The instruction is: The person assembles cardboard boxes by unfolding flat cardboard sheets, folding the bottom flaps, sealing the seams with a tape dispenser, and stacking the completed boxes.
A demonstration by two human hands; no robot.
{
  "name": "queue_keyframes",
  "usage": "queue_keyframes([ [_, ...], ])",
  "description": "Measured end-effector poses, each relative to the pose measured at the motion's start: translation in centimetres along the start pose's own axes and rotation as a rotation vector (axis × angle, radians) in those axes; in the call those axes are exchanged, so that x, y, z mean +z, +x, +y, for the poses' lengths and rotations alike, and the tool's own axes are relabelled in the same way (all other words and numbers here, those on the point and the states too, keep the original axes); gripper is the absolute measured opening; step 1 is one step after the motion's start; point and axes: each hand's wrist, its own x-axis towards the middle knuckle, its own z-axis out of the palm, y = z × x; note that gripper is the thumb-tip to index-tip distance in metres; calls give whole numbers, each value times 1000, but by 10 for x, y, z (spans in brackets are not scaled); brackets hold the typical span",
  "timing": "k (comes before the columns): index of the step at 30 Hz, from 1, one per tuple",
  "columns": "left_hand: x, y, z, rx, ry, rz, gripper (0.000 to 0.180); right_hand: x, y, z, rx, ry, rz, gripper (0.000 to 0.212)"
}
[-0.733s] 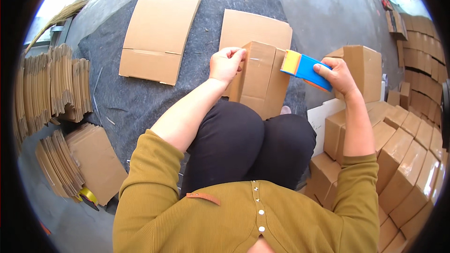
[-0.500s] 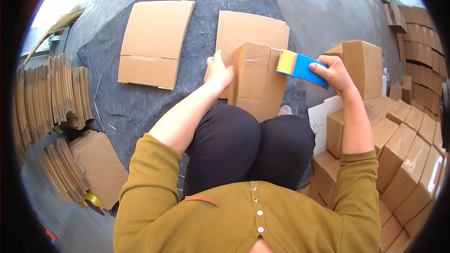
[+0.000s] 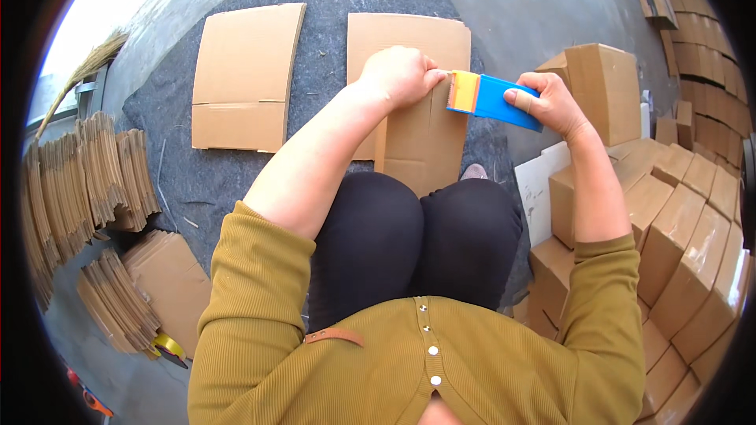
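My right hand (image 3: 543,100) is wrapped round a blue and yellow tape dispenser (image 3: 504,102), held just right of an upright cardboard box (image 3: 425,141). The box stands in front of my knees, its lengthwise seam uppermost. Over the box's far part, my left hand (image 3: 400,77) is closed, its thumb and fingertips pinched at the yellow head of the dispenser, where a tape end sticks out. Most of the tape is hidden. A flat cardboard piece (image 3: 378,35) lies on the dark floor sheet behind the box.
Another folded carton (image 3: 244,70) lies flat at the far left. Bundles of flattened cartons (image 3: 87,181) stand along the left, near a yellow tape roll (image 3: 168,346). Made-up boxes (image 3: 677,267) are piled at my right, with a larger box (image 3: 602,94) beyond.
My left hand has moved from the box's left side up and right to the dispenser's head, closing there. The dispenser has shifted slightly left and tilted less.
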Motion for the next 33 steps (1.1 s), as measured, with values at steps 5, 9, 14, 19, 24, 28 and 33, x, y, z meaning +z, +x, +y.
queue_keyframes([
  [5,5,3,0,-83,-82,51,32,-10,-2,-8,-10,9,-51,40],
  [9,4,2,-2,-168,-164,77,31,-43,-18,-5,15,-27,-78,40],
  [14,6,9,-7,-227,-319,28,31,-90,-45,21,143,-167,-102,40],
  [19,8,12,-9,-321,-437,3,33,-74,-32,41,254,-236,-132,39],
  [24,11,14,-12,-358,-513,16,32,-14,3,34,213,-424,-32,43],
  [28,22,8,-21,-293,-643,130,30,42,18,-16,164,-653,75,44],
  [33,50,6,-45,-184,-1126,248,46,120,46,22,28,-694,256,18],
])
